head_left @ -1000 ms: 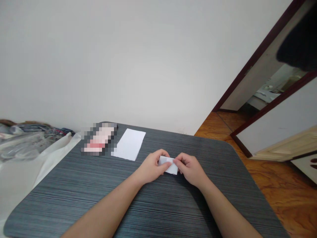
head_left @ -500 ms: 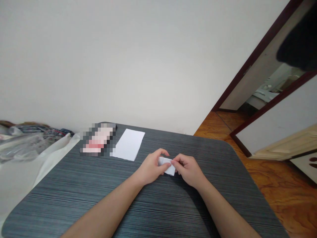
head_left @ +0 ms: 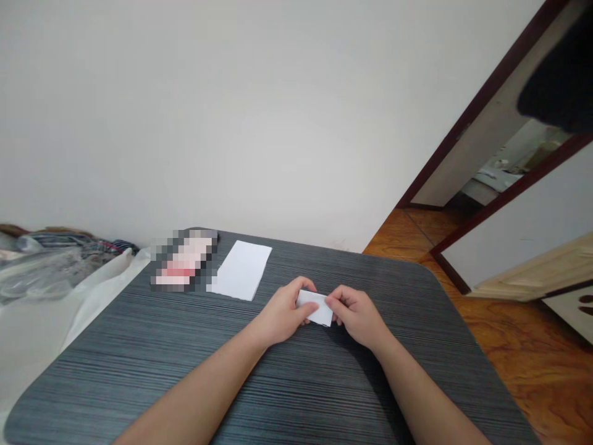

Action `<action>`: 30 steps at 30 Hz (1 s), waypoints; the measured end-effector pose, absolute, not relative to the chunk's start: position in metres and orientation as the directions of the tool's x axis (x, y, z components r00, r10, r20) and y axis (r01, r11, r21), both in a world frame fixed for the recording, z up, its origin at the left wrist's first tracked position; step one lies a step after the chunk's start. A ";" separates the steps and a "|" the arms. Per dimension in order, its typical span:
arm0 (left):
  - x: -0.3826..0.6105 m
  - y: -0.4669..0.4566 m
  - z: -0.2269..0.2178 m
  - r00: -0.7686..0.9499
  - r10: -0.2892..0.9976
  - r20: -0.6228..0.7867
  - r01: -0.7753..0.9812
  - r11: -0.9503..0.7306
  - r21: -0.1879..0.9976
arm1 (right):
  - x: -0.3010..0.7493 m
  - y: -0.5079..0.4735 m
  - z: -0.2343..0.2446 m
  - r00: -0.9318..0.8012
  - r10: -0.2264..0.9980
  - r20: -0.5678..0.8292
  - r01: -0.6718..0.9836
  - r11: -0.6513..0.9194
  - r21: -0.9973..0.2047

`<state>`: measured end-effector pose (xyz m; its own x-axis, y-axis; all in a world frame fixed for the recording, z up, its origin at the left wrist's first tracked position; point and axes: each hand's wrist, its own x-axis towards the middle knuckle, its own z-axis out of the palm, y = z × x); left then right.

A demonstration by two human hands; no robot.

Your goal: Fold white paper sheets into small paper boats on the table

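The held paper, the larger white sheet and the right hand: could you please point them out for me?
Held paper (head_left: 323, 314): head view, right part.
Larger white sheet (head_left: 242, 271): head view, its middle.
Right hand (head_left: 358, 315): head view, back of hand.

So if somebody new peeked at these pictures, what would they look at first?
Probably the small white rectangular piece of paper, held between the bare left hand and right hand over the dark grey, streaky tabletop. Next, perhaps, the blocky, blurred pink-and-red patch near the table's far left corner, with larger flat white paper lying just right of it.
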<state>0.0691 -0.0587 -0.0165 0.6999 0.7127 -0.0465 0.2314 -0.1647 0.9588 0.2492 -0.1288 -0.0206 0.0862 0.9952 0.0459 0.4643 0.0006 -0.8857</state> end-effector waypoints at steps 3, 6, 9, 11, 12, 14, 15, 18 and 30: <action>0.069 -0.059 -0.015 0.696 0.718 -0.025 0.225 -0.185 0.957 | 0.249 -0.129 -0.022 0.085 0.996 0.023 0.437 -0.016 -0.900; 0.069 -0.059 -0.014 0.689 0.724 0.001 0.224 -0.215 0.951 | 0.251 -0.129 -0.023 0.098 0.995 0.020 0.418 -0.023 -0.908; 0.069 -0.059 -0.016 0.714 0.700 -0.006 0.216 -0.212 0.953 | 0.253 -0.129 -0.025 0.123 0.992 0.030 0.419 -0.025 -0.907; 0.069 -0.059 -0.017 0.715 0.699 0.006 0.215 -0.228 0.950 | 0.254 -0.129 -0.026 0.129 0.991 0.034 0.418 -0.024 -0.908; 0.069 -0.059 -0.017 0.710 0.704 0.018 0.216 -0.243 0.946 | 0.254 -0.129 -0.026 0.125 0.992 0.036 0.414 -0.019 -0.910; 0.069 -0.059 -0.017 0.710 0.703 0.034 0.211 -0.259 0.943 | 0.254 -0.129 -0.026 0.124 0.992 0.038 0.399 -0.015 -0.917; 0.069 -0.059 -0.017 0.711 0.703 0.037 0.208 -0.260 0.943 | 0.254 -0.129 -0.025 0.125 0.992 0.033 0.396 -0.019 -0.918; 0.069 -0.059 -0.015 0.704 0.709 0.042 0.218 -0.271 0.937 | 0.252 -0.129 -0.025 0.124 0.992 0.029 0.406 -0.024 -0.914; 0.068 -0.061 -0.009 0.666 0.742 0.082 0.241 -0.319 0.917 | 0.243 -0.128 -0.021 0.087 0.996 -0.006 0.388 -0.040 -0.921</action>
<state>0.0677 -0.0609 -0.0090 0.6658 0.7416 0.0824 0.2414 -0.3187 0.9166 0.2431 -0.1281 -0.0212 0.0866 0.9962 -0.0065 0.3877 -0.0397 -0.9209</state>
